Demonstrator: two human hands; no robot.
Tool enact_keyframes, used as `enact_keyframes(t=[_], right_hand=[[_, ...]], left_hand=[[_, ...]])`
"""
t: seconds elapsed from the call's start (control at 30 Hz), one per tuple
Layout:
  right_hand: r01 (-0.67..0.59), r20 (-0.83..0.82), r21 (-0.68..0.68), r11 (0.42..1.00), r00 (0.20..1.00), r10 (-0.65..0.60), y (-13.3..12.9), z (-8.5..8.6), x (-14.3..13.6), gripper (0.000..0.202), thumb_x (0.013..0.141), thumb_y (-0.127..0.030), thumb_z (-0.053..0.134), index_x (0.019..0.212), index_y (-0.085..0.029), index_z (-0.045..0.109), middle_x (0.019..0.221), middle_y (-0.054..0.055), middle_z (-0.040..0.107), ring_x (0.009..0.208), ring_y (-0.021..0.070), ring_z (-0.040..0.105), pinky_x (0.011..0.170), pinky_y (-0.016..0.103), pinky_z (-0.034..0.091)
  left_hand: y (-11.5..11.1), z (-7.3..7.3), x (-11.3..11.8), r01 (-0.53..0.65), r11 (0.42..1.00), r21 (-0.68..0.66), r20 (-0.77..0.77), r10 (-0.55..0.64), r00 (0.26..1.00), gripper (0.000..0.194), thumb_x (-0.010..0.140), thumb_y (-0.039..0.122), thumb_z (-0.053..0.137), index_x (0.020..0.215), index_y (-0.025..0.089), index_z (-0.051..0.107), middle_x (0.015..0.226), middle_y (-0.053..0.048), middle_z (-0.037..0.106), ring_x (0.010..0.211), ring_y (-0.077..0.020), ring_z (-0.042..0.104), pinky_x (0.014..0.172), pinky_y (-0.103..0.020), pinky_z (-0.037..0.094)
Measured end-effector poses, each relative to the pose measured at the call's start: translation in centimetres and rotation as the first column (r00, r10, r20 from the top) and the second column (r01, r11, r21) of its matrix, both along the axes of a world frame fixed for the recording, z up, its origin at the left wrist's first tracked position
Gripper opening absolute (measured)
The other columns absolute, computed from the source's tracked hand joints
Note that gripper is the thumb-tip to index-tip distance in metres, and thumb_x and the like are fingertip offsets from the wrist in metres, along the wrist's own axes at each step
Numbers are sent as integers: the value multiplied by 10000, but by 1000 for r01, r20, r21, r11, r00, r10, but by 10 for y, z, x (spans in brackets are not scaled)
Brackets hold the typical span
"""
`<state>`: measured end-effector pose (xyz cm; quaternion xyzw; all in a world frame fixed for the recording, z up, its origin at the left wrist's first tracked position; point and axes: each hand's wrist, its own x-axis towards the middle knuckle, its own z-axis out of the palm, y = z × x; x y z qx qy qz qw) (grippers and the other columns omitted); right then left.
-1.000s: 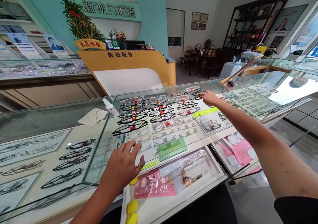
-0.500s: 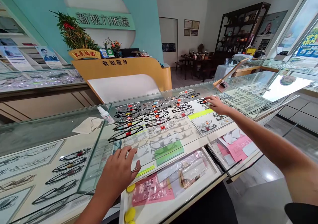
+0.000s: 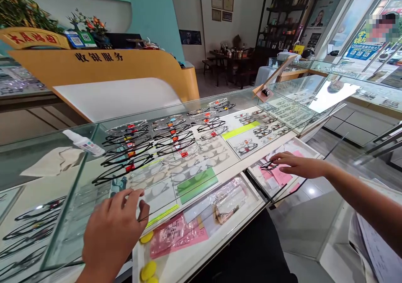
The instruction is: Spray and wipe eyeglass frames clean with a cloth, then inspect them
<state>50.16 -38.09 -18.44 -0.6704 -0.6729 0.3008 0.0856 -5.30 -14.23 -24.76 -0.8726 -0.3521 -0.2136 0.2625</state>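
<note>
One pair of glasses [image 3: 267,165], pinched, extends leftward from the right hand [image 3: 298,165].

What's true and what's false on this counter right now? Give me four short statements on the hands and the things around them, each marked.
1. The right hand holds dark-framed glasses over loose pink papers. True.
2. The left hand grips the white plastic spray bottle. False: the bottle is apart from it, beside the beige cloth.
3. Round yellow discs lie in the open white drawer nearer the left hand. True.
4. The flat green rectangle lies beyond the tagged eyeglass frames. False: it lies nearer the person.
</note>
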Motion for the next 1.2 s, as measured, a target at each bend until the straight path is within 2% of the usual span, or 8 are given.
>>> enact_keyframes(t=[0.13,0.2,0.27,0.43,0.63,0.93,1.1,1.2], right_hand=[[-56,251,-50,997,966,67,73,-48,16,427,1085,-351,549,1417,-257,799,1594,137,680,1459,338,630,1278,506,475],[-12,379,-8,1000,925,14,112,-70,19,400,1034,-271,613,1376,-236,818,1589,137,685,1477,338,614,1284,477,459],[26,431,38,999,901,-40,147,-90,20,423,995,-243,650,1386,-177,799,1606,190,657,1494,395,575,1273,532,449],[59,481,141,988,868,-121,209,-132,24,530,1052,-361,586,1504,-102,689,1754,220,489,1611,474,370,1291,611,372],[79,481,146,986,866,-141,249,-163,25,615,1078,-554,533,1492,-131,701,1766,190,485,1615,475,350,1281,607,378],[111,472,129,985,867,-159,257,-174,26,617,1077,-585,514,1425,-136,755,1744,188,524,1607,462,384,1276,608,384],[79,466,175,982,871,-153,245,-155,17,557,1074,-535,555,1397,-136,771,1742,214,516,1627,480,341,1284,650,356],[8,456,183,983,885,-92,228,-132,2,422,1066,-367,567,1347,-139,785,1606,225,630,1515,418,502,1253,571,414]], left_hand=[[-1,-2,0,31,999,40,27,-32,999,187,1019,197,561,1179,172,654,1130,-188,745,872,-360,680,703,-485,521],[-1,-2,-1,32,999,43,28,-34,999,196,1006,193,566,1175,177,663,1124,-183,752,882,-363,689,704,-483,526],[-2,-2,-1,15,999,46,20,-16,1000,196,998,188,574,1173,195,661,1109,-164,760,872,-347,691,716,-473,525],[-3,-1,-1,11,995,97,-9,-10,1000,170,999,174,628,1168,189,616,1079,-147,767,853,-335,688,708,-451,498],[-3,-2,-1,20,992,125,-22,-17,1000,177,983,156,674,1147,188,615,1067,-139,777,847,-333,697,734,-448,520],[-4,-1,0,17,992,122,-26,-14,1000,203,955,129,689,1149,173,647,1058,-140,781,852,-334,710,728,-445,512],[-4,-2,0,15,991,131,-19,-13,1000,190,958,130,682,1138,179,650,1067,-134,785,837,-323,697,719,-442,520],[-4,-2,0,23,990,136,-11,-22,1000,192,956,126,685,1140,172,658,1070,-135,784,849,-325,699,712,-441,520]])
